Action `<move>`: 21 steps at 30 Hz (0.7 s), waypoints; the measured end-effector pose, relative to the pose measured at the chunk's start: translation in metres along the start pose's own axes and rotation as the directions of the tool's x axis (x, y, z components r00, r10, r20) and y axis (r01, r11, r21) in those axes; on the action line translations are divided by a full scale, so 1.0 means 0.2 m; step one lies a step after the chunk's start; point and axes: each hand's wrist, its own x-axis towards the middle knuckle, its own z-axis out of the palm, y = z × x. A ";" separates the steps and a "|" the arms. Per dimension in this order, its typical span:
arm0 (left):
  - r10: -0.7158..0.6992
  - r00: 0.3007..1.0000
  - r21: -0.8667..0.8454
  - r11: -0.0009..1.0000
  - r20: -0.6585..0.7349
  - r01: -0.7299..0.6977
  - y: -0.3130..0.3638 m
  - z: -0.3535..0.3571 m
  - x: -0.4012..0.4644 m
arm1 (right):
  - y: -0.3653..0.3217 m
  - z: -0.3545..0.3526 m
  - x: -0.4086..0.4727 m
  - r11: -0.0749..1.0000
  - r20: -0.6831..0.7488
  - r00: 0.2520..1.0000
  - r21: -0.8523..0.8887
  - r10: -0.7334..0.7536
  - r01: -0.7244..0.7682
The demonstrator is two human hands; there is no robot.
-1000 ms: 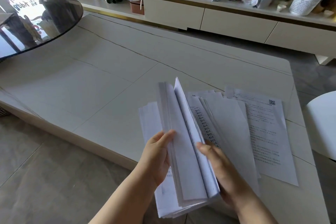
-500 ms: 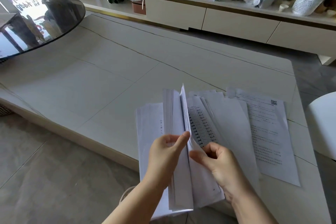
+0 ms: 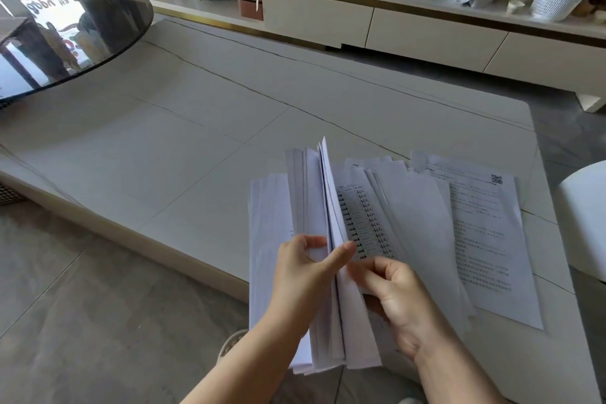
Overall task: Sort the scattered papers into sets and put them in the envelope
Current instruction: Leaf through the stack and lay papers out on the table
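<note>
Near the bench's (image 3: 196, 147) near edge, the left hand (image 3: 305, 275) grips a stack of papers (image 3: 331, 321), thumb now pressed across the raised sheets. The right hand (image 3: 396, 298) has curled in, pinching one sheet. Farther right, loose papers (image 3: 485, 239) remain spread flat.

A low, pale stone-look table (image 3: 229, 128) with thin dark veins carries the work. Printed sheets (image 3: 482, 239) lie flat and overlapping toward its 4 o'clock corner. At 10 o'clock a round dark glass top (image 3: 65, 39) overlaps the table's edge.
</note>
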 end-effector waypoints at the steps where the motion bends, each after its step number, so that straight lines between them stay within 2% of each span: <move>1: -0.008 1.000 -0.005 1.000 0.005 0.008 0.00 0.00 0.00 | 0.00 0.00 0.00 1.000 0.000 1.000 0.009 0.008 -0.008; 8: -0.029 0.998 -0.097 0.995 0.051 0.034 0.02 -0.03 0.01 | -0.02 0.00 0.01 0.975 0.064 0.993 0.193 0.097 -0.107; 11: -0.049 0.998 -0.125 0.991 0.032 0.052 0.02 -0.04 0.03 | -0.02 0.00 0.02 0.971 0.066 0.994 0.213 0.092 -0.104; 13: -0.056 0.997 -0.136 0.989 0.046 0.062 0.03 -0.04 0.02 | -0.02 0.00 0.02 0.981 0.039 0.996 0.174 0.076 -0.082; 17: 0.003 1.000 -0.032 0.999 0.009 -0.003 0.03 -0.03 0.01 | -0.02 0.00 0.03 0.994 -0.027 0.998 0.089 0.059 -0.056; 21: 0.115 0.990 0.117 0.988 -0.087 -0.105 0.05 -0.11 0.06 | -0.06 -0.12 0.04 0.999 -0.210 0.978 0.052 0.011 0.000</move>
